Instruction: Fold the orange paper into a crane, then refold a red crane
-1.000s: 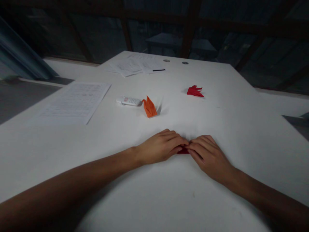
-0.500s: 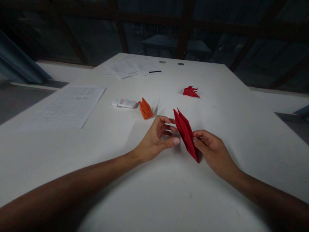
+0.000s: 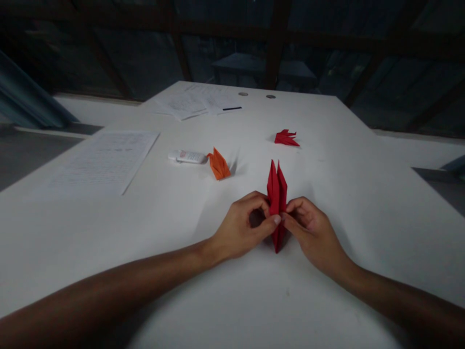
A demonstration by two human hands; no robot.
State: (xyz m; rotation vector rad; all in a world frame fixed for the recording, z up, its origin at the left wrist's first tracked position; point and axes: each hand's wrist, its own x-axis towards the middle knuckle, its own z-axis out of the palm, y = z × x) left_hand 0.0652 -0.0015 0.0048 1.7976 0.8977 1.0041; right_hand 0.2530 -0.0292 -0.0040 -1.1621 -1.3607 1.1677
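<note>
A folded piece of red paper [image 3: 276, 189], long and narrow with two points at its far end, stands between my hands. My left hand [image 3: 245, 223] pinches its left side, thumb on the near face. On the right side, my right hand [image 3: 308, 223] grips it between thumb and fingers. The two thumbs almost meet at the middle fold. An orange folded-paper bird [image 3: 219, 165] sits on the table beyond my left hand. Farther back lies a smaller red folded-paper figure [image 3: 286, 137] with several points.
A white remote-like device [image 3: 187, 156] touches or nearly touches the orange bird's left tip. Printed sheets [image 3: 105, 162] lie at the left of the white table [image 3: 254, 300], and more papers [image 3: 199, 101] at its far edge. Two round discs [image 3: 271, 96] are near that edge.
My left hand has moved right and closed on the red paper. The paper has turned from a slant to nearly straight, its far points swinging right. My right hand still holds it.
</note>
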